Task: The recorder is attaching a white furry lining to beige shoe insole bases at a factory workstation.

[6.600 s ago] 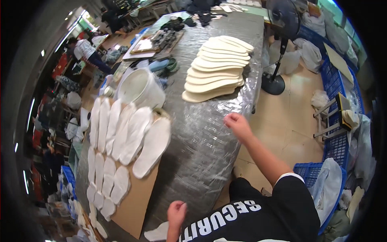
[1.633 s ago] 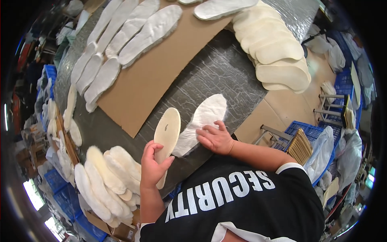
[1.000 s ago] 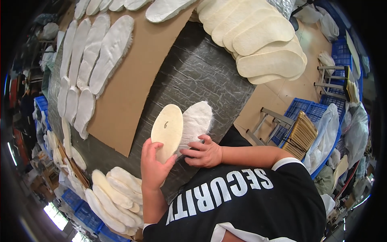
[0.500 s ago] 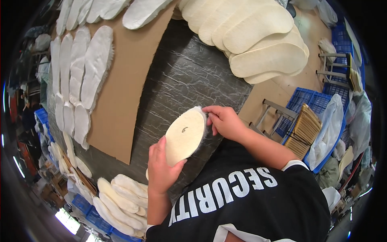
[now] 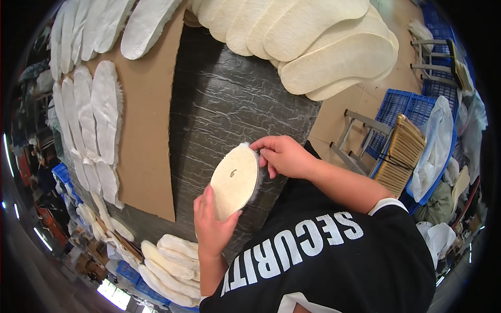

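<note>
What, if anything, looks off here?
The cream insole stack seems to jut past the table edge, over the floor; perspective may exaggerate. White fluff shows beyond the held insole's right edge. No spill visible.

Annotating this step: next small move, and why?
Probably work the right hand from the tip along the edge of the cream insole, aligning the white fleece beneath: it fringes the right side, while the left hand holds the lower end.

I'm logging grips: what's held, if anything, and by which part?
The left hand holds a cream insole by its nearer part; the right hand is at its far edge, grip unclear.
</note>
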A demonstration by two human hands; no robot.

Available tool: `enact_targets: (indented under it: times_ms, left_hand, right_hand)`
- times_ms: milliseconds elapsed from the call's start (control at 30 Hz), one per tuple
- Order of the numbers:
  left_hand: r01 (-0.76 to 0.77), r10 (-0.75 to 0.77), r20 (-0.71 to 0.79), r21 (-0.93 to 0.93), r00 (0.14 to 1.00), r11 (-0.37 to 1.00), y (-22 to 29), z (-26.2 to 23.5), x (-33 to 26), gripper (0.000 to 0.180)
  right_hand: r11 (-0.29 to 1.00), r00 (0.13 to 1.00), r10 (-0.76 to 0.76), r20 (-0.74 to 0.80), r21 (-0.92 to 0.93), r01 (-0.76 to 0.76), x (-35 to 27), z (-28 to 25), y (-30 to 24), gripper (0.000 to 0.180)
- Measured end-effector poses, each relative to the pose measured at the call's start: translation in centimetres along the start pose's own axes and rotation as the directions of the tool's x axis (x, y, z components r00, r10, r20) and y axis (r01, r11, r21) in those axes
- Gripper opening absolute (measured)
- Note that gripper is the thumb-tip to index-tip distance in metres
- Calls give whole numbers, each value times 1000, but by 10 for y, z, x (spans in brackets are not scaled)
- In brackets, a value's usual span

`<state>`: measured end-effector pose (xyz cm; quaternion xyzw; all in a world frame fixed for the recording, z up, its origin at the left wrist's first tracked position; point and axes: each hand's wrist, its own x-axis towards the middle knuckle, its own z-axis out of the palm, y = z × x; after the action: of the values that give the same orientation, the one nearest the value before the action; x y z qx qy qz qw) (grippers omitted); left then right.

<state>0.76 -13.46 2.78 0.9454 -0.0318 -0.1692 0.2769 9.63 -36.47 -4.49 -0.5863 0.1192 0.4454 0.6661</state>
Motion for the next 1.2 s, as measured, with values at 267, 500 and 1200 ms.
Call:
enact_targets:
  times_ms: [267, 500, 1200]
  left_hand:
    - [16, -16, 3, 16, 1000, 1000, 0, 2, 0, 89]
    - [17, -16, -22, 41, 1000, 999, -2, 7, 0, 87]
    - [87, -87, 7, 47, 996, 995, -8, 31, -4, 97]
  right_hand:
    - [1000, 1000, 0, 13, 31, -1, 1, 2, 1, 33]
    - [999, 999, -47, 18, -5, 47, 2, 2, 3, 33]
    - [998, 998, -55, 18, 7, 54, 5, 2, 8, 30]
